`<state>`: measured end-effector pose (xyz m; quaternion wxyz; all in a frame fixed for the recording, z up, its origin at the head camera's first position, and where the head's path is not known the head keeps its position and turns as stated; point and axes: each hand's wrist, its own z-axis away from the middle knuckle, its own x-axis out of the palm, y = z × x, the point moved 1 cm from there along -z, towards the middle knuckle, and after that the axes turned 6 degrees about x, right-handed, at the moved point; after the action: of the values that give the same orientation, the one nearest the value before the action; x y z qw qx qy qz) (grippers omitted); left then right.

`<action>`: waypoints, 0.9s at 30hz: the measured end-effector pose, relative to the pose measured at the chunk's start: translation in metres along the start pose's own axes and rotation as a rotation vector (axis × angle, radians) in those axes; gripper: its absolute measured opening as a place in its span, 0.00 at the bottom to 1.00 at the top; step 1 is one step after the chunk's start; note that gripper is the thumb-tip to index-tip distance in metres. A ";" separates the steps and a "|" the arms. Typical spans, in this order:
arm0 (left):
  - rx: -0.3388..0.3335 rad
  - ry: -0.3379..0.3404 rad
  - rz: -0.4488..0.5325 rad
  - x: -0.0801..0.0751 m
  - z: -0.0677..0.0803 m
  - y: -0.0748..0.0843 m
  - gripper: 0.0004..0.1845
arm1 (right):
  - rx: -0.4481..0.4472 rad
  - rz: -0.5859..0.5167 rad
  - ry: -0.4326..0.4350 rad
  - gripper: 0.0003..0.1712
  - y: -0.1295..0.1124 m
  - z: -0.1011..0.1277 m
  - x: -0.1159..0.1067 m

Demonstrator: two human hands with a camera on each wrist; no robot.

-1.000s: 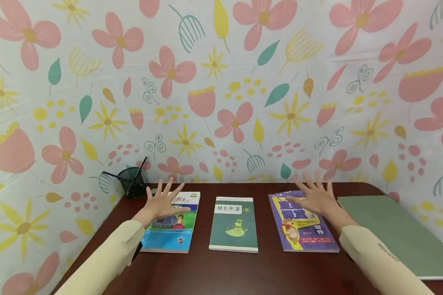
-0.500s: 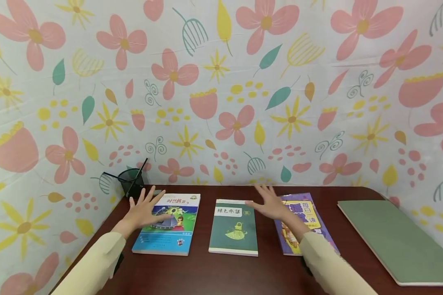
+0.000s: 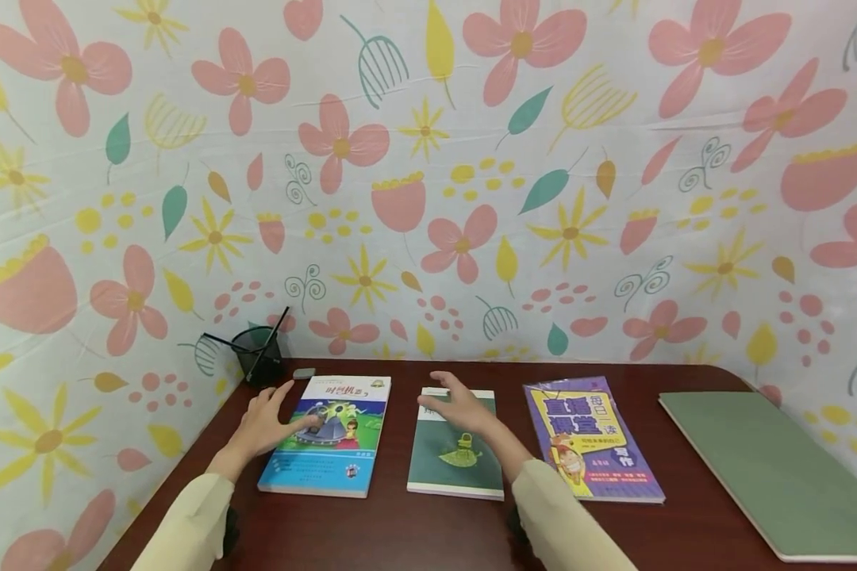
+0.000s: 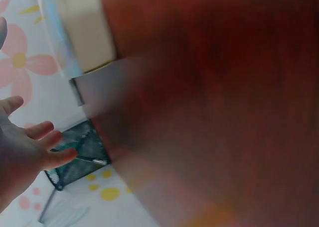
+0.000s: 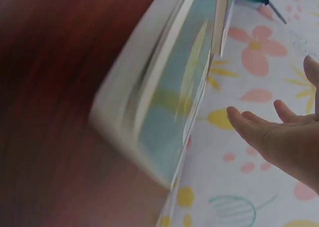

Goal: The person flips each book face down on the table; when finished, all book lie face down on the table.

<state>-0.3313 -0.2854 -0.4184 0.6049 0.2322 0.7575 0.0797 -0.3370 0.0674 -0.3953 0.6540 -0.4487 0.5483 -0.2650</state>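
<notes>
In the head view my left hand (image 3: 263, 422) hovers over the left edge of a blue-and-white picture-cover book (image 3: 343, 468), fingers spread and holding nothing. My right hand (image 3: 464, 408) is over the upper part of a green book (image 3: 446, 468) in the middle, its fingers relaxed and overlapping the cover's title. Farther right lies a purple-and-yellow book (image 3: 607, 444), tilted slightly. The right wrist view has my right hand (image 5: 279, 137) beside the green book (image 5: 169, 102), apart from it. In the left wrist view my left hand (image 4: 25, 152) overlaps a black mesh pen holder (image 4: 84, 147).
Behind the left book stands the pen holder (image 3: 259, 357) with dark pens, near a small grey object (image 3: 304, 373). A large green board (image 3: 778, 468) lies at the right of the dark brown table (image 3: 371, 539). A flower-patterned cloth (image 3: 428, 198) hangs behind.
My right hand has moved left from over the purple book to over the green one, uncovering the purple cover. My left hand has shifted left and lower. The books have stayed in place.
</notes>
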 end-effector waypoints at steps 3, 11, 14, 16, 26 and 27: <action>-0.064 -0.038 0.023 0.005 0.002 -0.007 0.54 | 0.026 -0.055 -0.023 0.38 -0.004 -0.004 0.015; -0.113 -0.045 0.070 0.007 -0.001 -0.016 0.53 | 0.085 -0.186 0.033 0.39 -0.016 -0.003 0.046; -0.149 -0.054 0.096 0.012 0.001 -0.019 0.53 | 0.095 -0.223 0.034 0.40 -0.015 -0.007 0.058; -0.171 -0.067 0.112 0.018 0.001 -0.019 0.54 | 0.113 -0.247 0.032 0.41 -0.008 -0.014 0.064; -0.245 -0.043 0.271 0.036 0.000 -0.028 0.49 | 0.148 -0.414 -0.046 0.43 0.004 -0.023 0.072; -0.253 -0.036 0.276 0.036 0.002 -0.029 0.49 | 0.150 -0.437 -0.063 0.44 0.005 -0.024 0.074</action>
<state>-0.3424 -0.2951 -0.4628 0.6262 0.2575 0.6914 0.2522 -0.3411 0.0006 -0.4348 0.6294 -0.5148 0.3964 -0.4263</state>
